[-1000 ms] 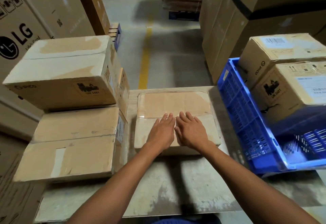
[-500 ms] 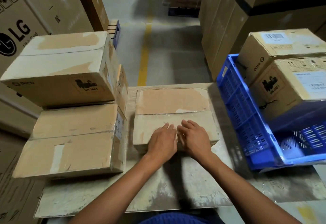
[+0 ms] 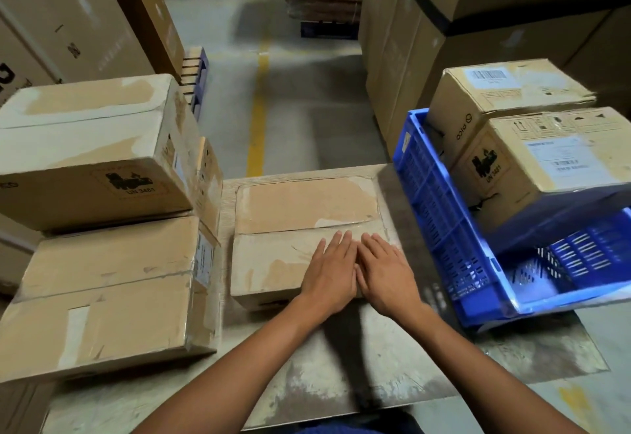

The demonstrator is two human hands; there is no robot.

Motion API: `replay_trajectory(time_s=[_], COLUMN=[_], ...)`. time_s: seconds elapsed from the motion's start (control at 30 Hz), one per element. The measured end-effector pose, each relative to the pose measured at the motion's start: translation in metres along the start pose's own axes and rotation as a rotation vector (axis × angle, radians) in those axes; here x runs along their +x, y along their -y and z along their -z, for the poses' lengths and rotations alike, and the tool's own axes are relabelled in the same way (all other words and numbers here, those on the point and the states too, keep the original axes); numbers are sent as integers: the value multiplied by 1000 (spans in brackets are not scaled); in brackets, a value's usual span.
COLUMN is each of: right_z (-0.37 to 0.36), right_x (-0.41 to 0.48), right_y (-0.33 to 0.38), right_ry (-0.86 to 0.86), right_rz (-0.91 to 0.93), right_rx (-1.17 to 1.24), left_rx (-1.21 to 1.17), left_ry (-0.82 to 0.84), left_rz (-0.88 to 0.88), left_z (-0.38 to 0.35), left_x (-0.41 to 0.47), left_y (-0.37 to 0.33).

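A flat, taped cardboard box [image 3: 293,218] lies in the middle of a worn wooden table [image 3: 341,375]. My left hand [image 3: 329,273] and my right hand [image 3: 384,275] lie side by side, palms down, on the near right part of its lid. The fingers of both are straight and point away from me, thumbs almost touching. Neither hand holds anything.
Two cardboard boxes [image 3: 99,283] are stacked on the table's left. A blue plastic crate [image 3: 440,215] at the right holds two more boxes [image 3: 546,160]. Tall cartons stand left and right of a concrete aisle with a yellow line [image 3: 257,119].
Both hands slid back toward the near edge of the lid half a second ago, then forward and a little to the right, staying flat on the box.
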State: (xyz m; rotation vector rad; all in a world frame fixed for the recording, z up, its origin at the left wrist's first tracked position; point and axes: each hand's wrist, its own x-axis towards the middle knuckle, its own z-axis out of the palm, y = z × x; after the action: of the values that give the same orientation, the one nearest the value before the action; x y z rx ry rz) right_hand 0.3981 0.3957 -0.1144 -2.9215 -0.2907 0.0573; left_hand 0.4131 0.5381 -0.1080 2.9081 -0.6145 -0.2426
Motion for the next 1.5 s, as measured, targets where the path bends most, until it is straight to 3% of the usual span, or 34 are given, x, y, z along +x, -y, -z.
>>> replay_trajectory(time_s=[0.2, 0.33, 0.47, 0.57, 0.7, 0.87, 1.07, 1.2, 1.3, 1.4, 1.5], right_z=[35, 23, 27, 46, 43, 21, 5, 5, 10, 19, 28], right_x=[42, 47, 58, 85, 108, 104, 92, 85, 87, 92, 92], right_y=[2, -3, -5, 1, -2, -11, -14, -9, -8, -6, -3], right_ry=[103, 183, 112, 155, 148, 203, 121, -25, -6, -34, -143], right_rz=[35, 71, 64, 38, 47, 36, 33, -46, -207, -309, -323], right_rx=[-96, -54, -97, -158, -107, -14, 5, 118, 269, 454, 583], left_rx=[-46, -36, -56, -61, -101, -24, 4, -27, -98, -353, -660], left_ry=[-47, 30, 50, 15, -45, 12, 14, -77, -132, -96, -201], left_rz=[17, 52, 55, 65, 127, 103, 79, 343, 602, 738, 776], left_z=[9, 9, 6, 14, 23, 12, 14, 18, 24, 43, 58], left_x=[23, 36, 39, 43, 60, 65, 60, 37, 24, 26, 30], left_y=[11, 19, 21, 19, 29, 46, 58, 85, 116, 129, 140])
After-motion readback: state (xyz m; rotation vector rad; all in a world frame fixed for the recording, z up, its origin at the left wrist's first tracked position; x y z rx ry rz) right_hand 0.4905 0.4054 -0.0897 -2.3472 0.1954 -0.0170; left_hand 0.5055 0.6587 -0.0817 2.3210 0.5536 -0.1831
